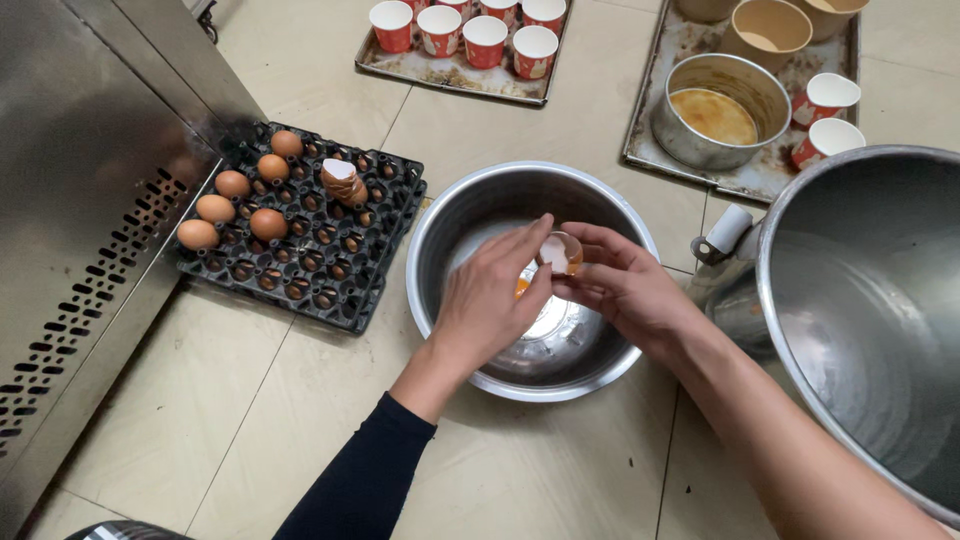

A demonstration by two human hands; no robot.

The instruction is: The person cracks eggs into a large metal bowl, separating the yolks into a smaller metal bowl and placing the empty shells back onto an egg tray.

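Beside steel bowl (440, 240), egg tray (330, 270); large pot (860, 300) opposite.

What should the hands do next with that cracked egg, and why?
Probably pull the two halves of the cracked egg a little further apart. Both the left hand and right hand hold it over the steel bowl, and yolk shows beneath it.

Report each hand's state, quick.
Left hand: closed on the cracked egg over the steel bowl.
Right hand: closed on the same cracked egg.
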